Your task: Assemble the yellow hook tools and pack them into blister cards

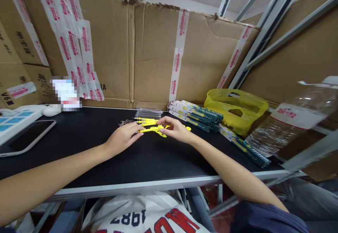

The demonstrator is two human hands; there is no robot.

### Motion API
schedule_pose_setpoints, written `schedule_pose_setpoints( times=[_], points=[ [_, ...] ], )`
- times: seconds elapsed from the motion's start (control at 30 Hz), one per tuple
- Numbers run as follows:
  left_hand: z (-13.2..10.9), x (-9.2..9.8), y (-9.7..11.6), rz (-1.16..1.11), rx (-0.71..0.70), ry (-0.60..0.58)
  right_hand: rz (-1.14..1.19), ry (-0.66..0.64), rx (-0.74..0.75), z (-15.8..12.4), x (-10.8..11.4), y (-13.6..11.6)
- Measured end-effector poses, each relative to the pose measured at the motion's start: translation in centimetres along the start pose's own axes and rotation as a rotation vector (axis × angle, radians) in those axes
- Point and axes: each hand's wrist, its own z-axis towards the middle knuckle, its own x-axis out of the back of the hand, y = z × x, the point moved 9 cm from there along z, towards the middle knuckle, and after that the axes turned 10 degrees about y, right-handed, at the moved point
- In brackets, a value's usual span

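Between my two hands lies a thin yellow plastic stick-like tool (151, 130), held level just above the black tabletop. My left hand (124, 134) pinches its left end between thumb and fingers. At its right end, my right hand (175, 129) has thumb and fingers closed around it. Behind and under the hands are more yellow tools (148, 120) with dark tips, partly hidden by my fingers. Thin metal wire pieces (126, 123) lie beside them, near my left fingertips. Clear plastic tubes or sleeves (149, 112) are lined up behind.
Stacked printed slim boxes (195, 115) sit right of my hands, near a yellow plastic bag (237, 108). A clear bottle (293, 117) leans at far right. A phone (27, 138) and white power strip (21, 120) lie left. Cardboard (153, 57) walls the back.
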Motion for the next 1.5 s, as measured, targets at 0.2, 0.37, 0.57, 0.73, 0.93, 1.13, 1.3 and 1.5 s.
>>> schedule_pose_setpoints(
  times=[0.2,0.37,0.57,0.73,0.93,1.13,1.3,1.5],
  points=[
    [-0.2,-0.9,0.1,-0.055,-0.01,-0.071,0.047,-0.022,0.012,-0.5,-1.5,0.2],
    [-1.0,-2.8,0.6,-0.08,-0.03,-0.247,-0.124,-0.086,0.102,-1.4,-4.5,0.4],
    [-1.7,-3.6,0.5,-0.149,0.088,-0.357,-0.391,-0.043,0.26,-2.0,-5.6,-0.2],
    [-1.8,-3.8,0.6,-0.224,0.175,-0.393,-0.52,-0.068,0.345,-2.2,-6.0,-0.8],
    [-1.2,-3.5,-0.5,-0.235,0.234,-0.295,-0.617,-0.03,0.315,-1.7,-4.4,-0.1],
    [-1.0,-2.8,-1.5,-0.108,0.298,-0.266,-0.506,-0.011,0.261,-1.2,-3.3,0.6],
    [-0.6,-2.0,0.1,0.053,0.11,-0.205,-0.49,-0.062,0.251,-1.6,-4.6,0.5],
    [-1.4,-3.6,2.0,0.013,-0.03,-0.304,-0.546,-0.099,0.366,-2.4,-5.7,-1.0]
  ],
)
